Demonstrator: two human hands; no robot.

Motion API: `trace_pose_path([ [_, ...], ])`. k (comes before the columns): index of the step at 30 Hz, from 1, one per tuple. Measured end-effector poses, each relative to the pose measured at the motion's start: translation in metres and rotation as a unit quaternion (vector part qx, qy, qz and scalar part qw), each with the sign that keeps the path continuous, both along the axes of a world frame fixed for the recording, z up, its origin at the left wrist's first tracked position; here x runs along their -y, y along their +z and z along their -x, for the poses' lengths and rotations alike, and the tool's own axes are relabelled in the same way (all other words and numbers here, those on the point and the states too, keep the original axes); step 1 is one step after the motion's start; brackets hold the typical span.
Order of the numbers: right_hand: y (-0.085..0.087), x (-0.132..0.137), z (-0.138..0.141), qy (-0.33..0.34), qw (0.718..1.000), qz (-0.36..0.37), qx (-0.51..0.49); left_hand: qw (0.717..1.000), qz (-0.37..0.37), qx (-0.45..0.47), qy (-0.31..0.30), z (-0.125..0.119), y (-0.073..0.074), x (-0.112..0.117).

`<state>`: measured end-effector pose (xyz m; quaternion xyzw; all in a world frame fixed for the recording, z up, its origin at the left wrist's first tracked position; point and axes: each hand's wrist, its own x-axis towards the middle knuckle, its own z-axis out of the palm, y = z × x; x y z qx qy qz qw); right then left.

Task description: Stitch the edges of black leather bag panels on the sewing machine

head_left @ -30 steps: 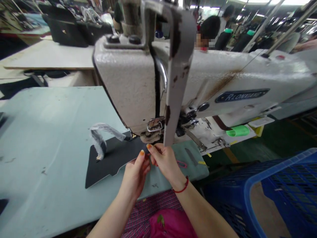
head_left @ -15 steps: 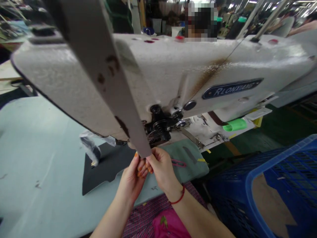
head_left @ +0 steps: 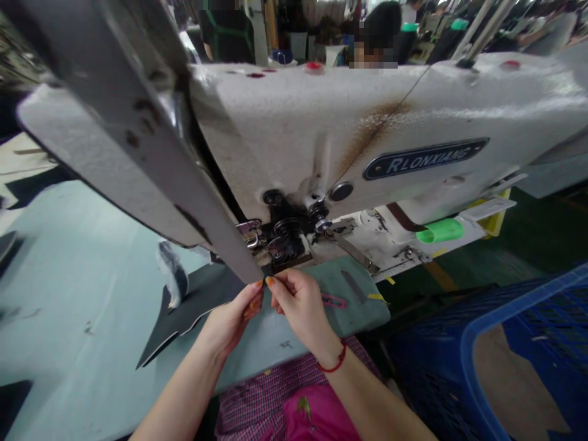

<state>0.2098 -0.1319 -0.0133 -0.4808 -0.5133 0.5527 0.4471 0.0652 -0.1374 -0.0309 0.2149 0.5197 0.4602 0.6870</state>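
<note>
Both hands meet just below the head of a white sewing machine [head_left: 275,135], fingertips pinched close together. My left hand [head_left: 239,312] and my right hand [head_left: 298,303] grip what looks like the edge of a black sheet [head_left: 197,297]; a bit of dark material shows between their fingertips. The sheet lies on the pale green table [head_left: 87,294], its near edge slightly raised and showing a light rim. A wide grey metal bar [head_left: 184,190] slants down in front of the machine to the fingertips and hides the needle area. A clear plastic-wrapped part [head_left: 173,275] stands over the sheet.
To the right stands a blue plastic basket [head_left: 478,343] with pale pieces inside. A pink clip-like object [head_left: 334,301] lies right of my hands. A green tube [head_left: 441,231] sits at the machine's base. Other people are in the background.
The black sheet has turned, and its near-left corner has shifted left and down. My left hand has moved slightly left, its fingertips now pinched against the right hand's. The camera view has shifted a little.
</note>
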Motion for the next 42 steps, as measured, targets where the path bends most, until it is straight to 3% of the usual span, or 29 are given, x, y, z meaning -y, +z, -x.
trace_pose_path([
  [5, -0.013, 0.018, -0.01, 0.0, 0.999, 0.043, -0.024, 1.0, -0.007, 0.003, -0.03, 0.001, 0.002, 0.0],
  [12, -0.056, 0.047, -0.02, 0.012, 0.993, 0.119, 0.011, 0.996, -0.047, 0.046, -0.052, -0.004, 0.003, -0.001],
  [17, -0.077, 0.051, -0.02, 0.02, 0.993, 0.11, 0.039, 0.996, -0.054, 0.052, -0.05, -0.003, 0.001, -0.004],
  [30, -0.08, 0.054, -0.017, 0.048, 0.989, 0.078, 0.114, 0.998, -0.041, -0.011, -0.038, 0.001, 0.014, -0.016],
  [42, -0.082, 0.055, -0.018, 0.049, 0.988, 0.084, 0.124, 0.998, -0.045, 0.01, -0.033, 0.003, 0.013, -0.023],
])
